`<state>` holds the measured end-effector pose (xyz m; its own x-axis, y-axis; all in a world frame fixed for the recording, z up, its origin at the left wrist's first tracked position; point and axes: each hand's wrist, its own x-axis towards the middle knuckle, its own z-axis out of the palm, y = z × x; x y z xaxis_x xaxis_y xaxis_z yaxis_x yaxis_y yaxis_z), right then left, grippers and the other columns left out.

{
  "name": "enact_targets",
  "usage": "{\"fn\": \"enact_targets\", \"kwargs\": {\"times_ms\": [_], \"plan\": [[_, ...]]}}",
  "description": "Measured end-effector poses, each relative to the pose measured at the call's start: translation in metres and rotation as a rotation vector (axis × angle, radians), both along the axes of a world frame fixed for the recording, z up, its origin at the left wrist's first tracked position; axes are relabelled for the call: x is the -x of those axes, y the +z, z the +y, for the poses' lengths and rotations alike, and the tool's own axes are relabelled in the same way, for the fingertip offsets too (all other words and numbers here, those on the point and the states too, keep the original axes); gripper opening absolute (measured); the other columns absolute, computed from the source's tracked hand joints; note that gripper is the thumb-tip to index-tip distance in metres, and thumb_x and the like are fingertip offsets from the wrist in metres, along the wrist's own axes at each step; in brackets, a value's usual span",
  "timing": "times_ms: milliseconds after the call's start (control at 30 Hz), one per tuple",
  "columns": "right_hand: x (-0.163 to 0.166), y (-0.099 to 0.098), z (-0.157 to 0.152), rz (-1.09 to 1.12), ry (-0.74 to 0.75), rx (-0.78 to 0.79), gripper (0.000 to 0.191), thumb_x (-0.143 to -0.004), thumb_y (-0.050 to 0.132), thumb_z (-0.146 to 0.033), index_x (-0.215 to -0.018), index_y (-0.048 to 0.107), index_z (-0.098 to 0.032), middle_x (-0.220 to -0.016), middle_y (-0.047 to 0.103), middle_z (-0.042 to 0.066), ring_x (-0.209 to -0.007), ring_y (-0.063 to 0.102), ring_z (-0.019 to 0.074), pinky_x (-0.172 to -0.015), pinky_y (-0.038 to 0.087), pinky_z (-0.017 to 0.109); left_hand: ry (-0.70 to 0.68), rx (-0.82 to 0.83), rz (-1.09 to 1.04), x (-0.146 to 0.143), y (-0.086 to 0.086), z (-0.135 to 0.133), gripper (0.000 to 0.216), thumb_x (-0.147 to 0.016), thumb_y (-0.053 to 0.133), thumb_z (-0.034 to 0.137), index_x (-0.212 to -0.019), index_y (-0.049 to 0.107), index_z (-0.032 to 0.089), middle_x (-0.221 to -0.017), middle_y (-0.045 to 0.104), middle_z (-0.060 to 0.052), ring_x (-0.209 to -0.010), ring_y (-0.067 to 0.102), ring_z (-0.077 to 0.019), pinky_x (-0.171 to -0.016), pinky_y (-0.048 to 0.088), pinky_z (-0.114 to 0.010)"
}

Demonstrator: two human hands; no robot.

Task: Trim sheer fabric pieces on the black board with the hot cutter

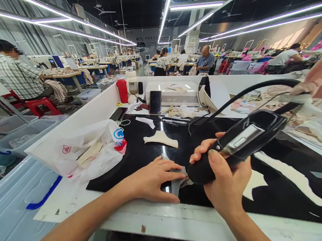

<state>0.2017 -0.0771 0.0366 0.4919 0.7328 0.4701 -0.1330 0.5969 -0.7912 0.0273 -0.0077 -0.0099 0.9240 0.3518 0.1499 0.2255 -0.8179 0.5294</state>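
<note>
Rested the left hand (154,178) open, palm down, fingers loosely spread over a grey piece (176,188) at the front edge of the black mat (137,154). Gripped a black corded tool (243,140) with the right hand (227,178) at three o'clock from the left, tip angled down to the grey piece. Could not tell contact from near miss at the blurred tip. Saw a pale cut piece (253,183) and a long pale strip (292,180) farther out at three, a plastic bag (98,170) at ten, a cream cut piece (161,138) at twelve. Noted beyond it an upright phone (155,101) before a white vented machine (180,98), with a red bottle (122,91) at eleven. Glimpsed farther off a seated person in a plaid shirt (15,76) at ten and another in a blue shirt (205,62) at one.
</note>
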Motion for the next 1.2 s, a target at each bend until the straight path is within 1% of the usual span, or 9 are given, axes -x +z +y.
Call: {"fn": "enact_targets", "kwargs": {"times_ms": [300,433,600,733,933,1067,1200], "plan": [[0.003,-0.003,-0.002,-0.007,0.018,-0.017,0.037,-0.087,0.079,-0.029,-0.117,0.057,-0.028,-0.083,0.066,-0.004,-0.068,0.063,0.0146,-0.063,0.057,0.032,0.005,0.012,0.002,0.0,-0.001,0.0,0.063,-0.089,0.076,0.052,-0.146,0.059,0.03,-0.157,0.051,-0.011,-0.148,0.044,-0.0356,-0.127,0.016,-0.064],[0.003,-0.002,-0.002,0.003,0.032,0.0,0.036,-0.086,0.079,-0.029,-0.115,0.057,-0.028,-0.082,0.066,-0.004,-0.067,0.062,0.0142,-0.063,0.057,0.031,0.006,0.004,0.018,0.0,-0.001,0.0,0.064,-0.09,0.074,0.053,-0.147,0.058,0.029,-0.159,0.05,-0.01,-0.149,0.043,-0.0346,-0.128,0.015,-0.064],[0.006,0.001,-0.01,0.033,0.05,-0.007,0.037,-0.085,0.08,-0.032,-0.114,0.058,-0.028,-0.079,0.063,-0.004,-0.065,0.06,0.0147,-0.059,0.055,0.03,0.005,0.008,0.01,0.0,0.0,-0.001,0.065,-0.089,0.076,0.053,-0.146,0.059,0.029,-0.159,0.049,-0.011,-0.148,0.043,-0.035,-0.127,0.016,-0.064],[0.008,0.0,-0.014,0.02,0.065,-0.006,0.038,-0.084,0.081,-0.034,-0.114,0.059,-0.028,-0.081,0.063,-0.003,-0.066,0.061,0.0154,-0.06,0.056,0.032,0.006,0.006,0.006,0.0,0.0,-0.001,0.065,-0.089,0.077,0.053,-0.147,0.058,0.029,-0.159,0.05,-0.012,-0.148,0.044,-0.0354,-0.127,0.016,-0.065],[0.007,-0.004,-0.014,0.014,0.041,0.048,0.035,-0.085,0.08,-0.032,-0.113,0.059,-0.029,-0.08,0.063,-0.002,-0.066,0.061,0.0157,-0.06,0.058,0.033,0.01,-0.004,-0.027,-0.001,-0.005,-0.001,0.066,-0.087,0.077,0.057,-0.145,0.06,0.029,-0.157,0.052,-0.01,-0.146,0.047,-0.0328,-0.128,0.018,-0.061],[0.003,-0.004,-0.013,0.031,0.027,0.063,0.039,-0.08,0.083,-0.034,-0.111,0.06,-0.028,-0.077,0.064,-0.002,-0.064,0.061,0.0156,-0.058,0.059,0.033,0.024,0.009,-0.055,-0.001,-0.01,0.0,0.069,-0.087,0.076,0.061,-0.146,0.058,0.029,-0.158,0.052,-0.009,-0.146,0.047,-0.031,-0.128,0.017,-0.059],[-0.001,0.0,-0.012,0.042,0.006,0.085,0.041,-0.077,0.086,-0.035,-0.108,0.06,-0.028,-0.076,0.065,-0.002,-0.063,0.062,0.0161,-0.056,0.059,0.033,0.023,0.017,-0.083,-0.001,-0.013,-0.001,0.074,-0.086,0.076,0.063,-0.147,0.057,0.027,-0.157,0.052,-0.012,-0.147,0.047,-0.0315,-0.128,0.017,-0.061]]}}
